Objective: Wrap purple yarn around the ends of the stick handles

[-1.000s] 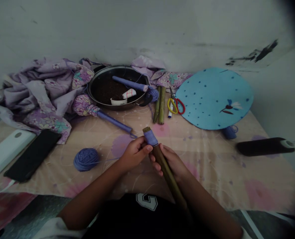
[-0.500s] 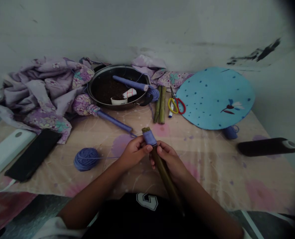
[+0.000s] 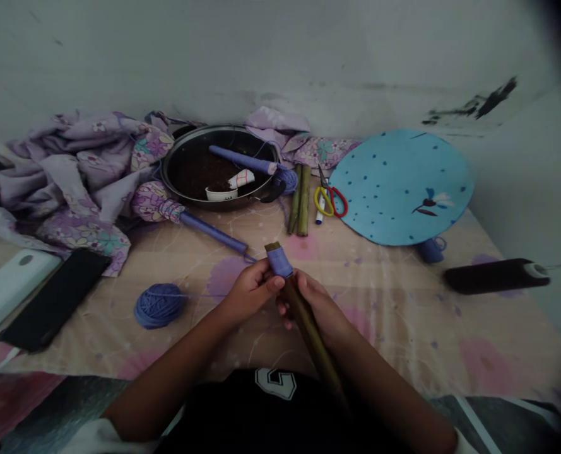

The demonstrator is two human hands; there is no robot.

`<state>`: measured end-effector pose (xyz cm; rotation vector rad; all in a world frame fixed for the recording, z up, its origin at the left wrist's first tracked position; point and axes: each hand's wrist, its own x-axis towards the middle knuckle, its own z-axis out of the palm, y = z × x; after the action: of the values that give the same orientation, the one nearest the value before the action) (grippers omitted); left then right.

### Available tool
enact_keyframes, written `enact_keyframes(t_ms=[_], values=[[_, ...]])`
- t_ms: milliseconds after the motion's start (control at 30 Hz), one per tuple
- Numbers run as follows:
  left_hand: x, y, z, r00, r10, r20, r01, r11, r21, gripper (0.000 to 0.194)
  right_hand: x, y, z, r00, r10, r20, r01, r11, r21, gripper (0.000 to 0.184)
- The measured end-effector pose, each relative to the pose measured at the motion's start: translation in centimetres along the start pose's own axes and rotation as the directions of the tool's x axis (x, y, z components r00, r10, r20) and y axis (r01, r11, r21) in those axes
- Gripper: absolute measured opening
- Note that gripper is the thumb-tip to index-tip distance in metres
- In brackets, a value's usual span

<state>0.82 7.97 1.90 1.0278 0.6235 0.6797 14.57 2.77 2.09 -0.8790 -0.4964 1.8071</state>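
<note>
And here's the stick (image 3: 306, 318), in front of the pan (image 3: 247, 200)! Left hand (image 3: 247, 294) pinching it by the yarn wrap (image 3: 279, 260), right hand (image 3: 320, 307) curled round it just below (purple yarn ball (image 3: 158, 306) front-left of the pan, scissors (image 3: 326, 186) to the pan's right).

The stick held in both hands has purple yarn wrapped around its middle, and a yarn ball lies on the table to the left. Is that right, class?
Not quite: the head view shows the yarn wrap near the far end of the stick, just below its bare tip, not around its middle.
</note>
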Motion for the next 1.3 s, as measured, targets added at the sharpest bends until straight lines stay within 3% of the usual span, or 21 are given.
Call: enact_keyframes(t_ms=[200, 333, 467, 700, 867, 1033, 1133, 1300], values=[[0.2, 0.06, -0.08, 0.999, 0.032, 0.028, -0.031, 0.999, -0.035, 0.034, 0.12, -0.03, -0.1, 1.0, -0.02, -0.001, 0.02, 1.0, 0.011, 0.029], [-0.04, 0.05, -0.26, 0.998, 0.037, 0.049, -0.036, 0.999, -0.024, 0.035, 0.22, 0.05, -0.23, 0.998, 0.016, 0.068, -0.016, 1.0, 0.003, 0.036], [-0.13, -0.02, -0.36, 0.997, 0.037, 0.07, -0.034, 0.998, -0.044, 0.033, 0.2, 0.17, -0.12, 0.997, 0.051, 0.054, -0.049, 0.998, -0.028, 0.037], [0.2, 0.5, -0.5, 0.991, 0.091, -0.096, -0.076, 0.985, 0.153, 0.037, 0.06, 0.03, -0.03, 0.998, -0.04, -0.049, 0.037, 0.998, -0.056, 0.037], [0.01, 0.37, -0.31, 0.999, 0.028, 0.016, -0.029, 0.999, 0.034, 0.035, 0.25, 0.13, -0.24, 0.999, 0.023, -0.043, -0.024, 0.999, -0.03, 0.034], [-0.32, 0.06, -0.28, 1.0, 0.005, 0.008, -0.005, 1.0, -0.001, 0.035, 0.48, 0.44, -0.39, 0.994, 0.106, 0.003, -0.107, 0.994, 0.038, 0.037], [-0.22, 0.2, -0.43, 1.0, -0.007, -0.005, 0.008, 1.0, 0.024, 0.036, 0.39, 0.37, -0.29, 0.998, 0.061, -0.027, -0.061, 0.998, 0.016, 0.038], [0.12, 0.49, -0.67, 0.991, 0.065, -0.119, -0.045, 0.986, 0.162, 0.04, 0.13, 0.16, -0.16, 0.999, -0.037, -0.03, 0.037, 0.999, -0.027, 0.037]])
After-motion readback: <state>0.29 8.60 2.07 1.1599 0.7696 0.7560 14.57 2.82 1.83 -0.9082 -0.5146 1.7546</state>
